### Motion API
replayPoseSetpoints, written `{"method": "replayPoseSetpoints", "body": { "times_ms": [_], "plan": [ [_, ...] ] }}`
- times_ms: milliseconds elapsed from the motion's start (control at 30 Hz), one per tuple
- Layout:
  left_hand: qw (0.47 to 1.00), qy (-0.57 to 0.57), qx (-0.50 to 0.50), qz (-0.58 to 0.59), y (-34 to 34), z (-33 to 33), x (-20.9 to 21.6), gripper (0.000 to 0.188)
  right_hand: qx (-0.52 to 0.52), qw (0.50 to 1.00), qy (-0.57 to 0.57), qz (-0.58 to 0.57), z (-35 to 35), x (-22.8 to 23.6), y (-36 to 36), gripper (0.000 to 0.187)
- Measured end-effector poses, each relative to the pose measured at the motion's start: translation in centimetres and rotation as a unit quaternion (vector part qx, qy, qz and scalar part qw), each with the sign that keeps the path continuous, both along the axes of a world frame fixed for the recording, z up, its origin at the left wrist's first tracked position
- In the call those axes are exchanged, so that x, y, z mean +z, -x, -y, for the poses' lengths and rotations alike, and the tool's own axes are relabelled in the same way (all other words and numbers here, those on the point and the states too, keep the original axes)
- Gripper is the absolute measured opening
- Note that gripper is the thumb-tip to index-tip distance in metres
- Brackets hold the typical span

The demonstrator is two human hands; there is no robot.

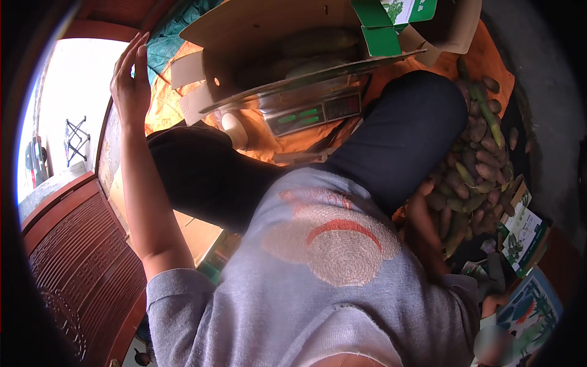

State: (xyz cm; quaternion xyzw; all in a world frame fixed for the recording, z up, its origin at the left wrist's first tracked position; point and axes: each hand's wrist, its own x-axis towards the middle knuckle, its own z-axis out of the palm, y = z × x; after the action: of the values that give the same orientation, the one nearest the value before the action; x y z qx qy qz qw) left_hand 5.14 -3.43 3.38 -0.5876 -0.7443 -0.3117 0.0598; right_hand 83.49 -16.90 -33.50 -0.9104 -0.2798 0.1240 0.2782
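My left hand (131, 82) is raised at the upper left, fingers stretched out and holding nothing. It is near the left end of a large open cardboard box (281, 21), apart from it. Inside the box lie long, pale, dim shapes. Low at the right, my right hand (422, 192) reaches past my knee beside a heap of oblong brown and green vegetables (480, 165); their exact kind is unclear. Its fingers are mostly hidden, so I cannot tell what they hold. A digital scale (312, 116) with a lit green display sits beneath the box's near edge.
Orange sheeting (284, 144) lies under the scale. A carved reddish wooden panel (88, 257) stands at the left. At the lower right are a green-and-white carton piece (523, 229), a blue printed board (532, 306) and another person's hand (492, 303).
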Motion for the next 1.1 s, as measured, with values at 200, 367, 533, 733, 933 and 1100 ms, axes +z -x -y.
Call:
{"method": "replayPoseSetpoints", "body": {
  "times_ms": [200,367,533,733,933,1100],
  "plan": [
    [0.956,-0.147,-0.245,-0.062,-12.5,-0.1,6.1,0.032,-0.038,0.994,0.100,0.018,0.6,0.9,4.3,0.076],
    [0.910,-0.080,-0.407,-0.016,-26.9,1.8,11.4,0.029,-0.006,0.996,0.086,-0.017,-0.3,1.5,1.5,0.075],
    [0.688,-0.278,-0.659,-0.127,-35.6,-2.5,13.3,0.046,-0.046,0.979,0.166,-0.107,-5.1,3.9,2.7,0.085],
    [0.661,-0.237,-0.710,-0.042,-36.8,0.1,15.8,0.048,-0.044,0.980,0.158,-0.110,-4.0,1.2,1.4,0.088],
    [0.766,0.095,-0.634,0.048,-44.0,0.7,18.7,0.031,-0.005,0.960,0.261,-0.098,-5.0,3.0,3.8,0.091],
    [0.721,-0.049,-0.689,0.054,-46.3,-0.8,15.1,0.033,0.038,0.962,0.225,-0.150,-3.6,-0.7,1.0,0.089]
  ]
}}
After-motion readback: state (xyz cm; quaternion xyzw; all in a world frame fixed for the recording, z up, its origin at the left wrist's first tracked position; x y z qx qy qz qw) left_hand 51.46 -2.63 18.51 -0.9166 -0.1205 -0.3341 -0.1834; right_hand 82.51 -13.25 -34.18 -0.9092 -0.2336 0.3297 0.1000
